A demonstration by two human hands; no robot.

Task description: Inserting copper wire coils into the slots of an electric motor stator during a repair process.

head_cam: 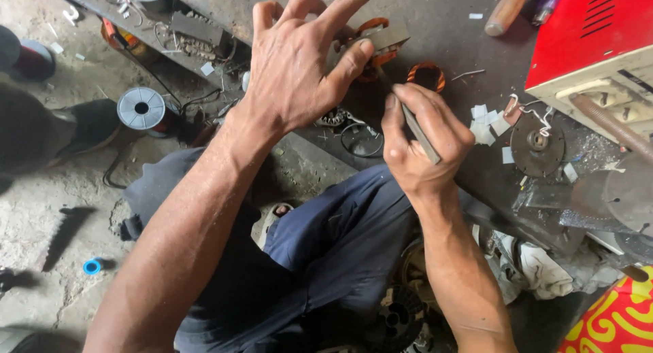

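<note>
From the head camera we see our left hand (296, 67) clamped on a small motor stator (378, 41), thumb pressed to its grey laminated block and fingers fanned over the top, so that the copper-orange winding faces our other hand and stays steady. Our right hand (420, 145), just below and right of it, is closed around a thin flat metal tool (416, 130), held like a pen with its tip aimed up at the stator, a grip that suits fine prying or scraping. Just beyond the right hand's knuckles a loose copper coil (426, 74) lies on the dark worktop (449, 26), and further right sit white paper scraps (486, 122), a round metal disc (537, 145) and a red machine casing (592, 33). Left of our left forearm, a wire spool (141, 109) rests on the floor.
</note>
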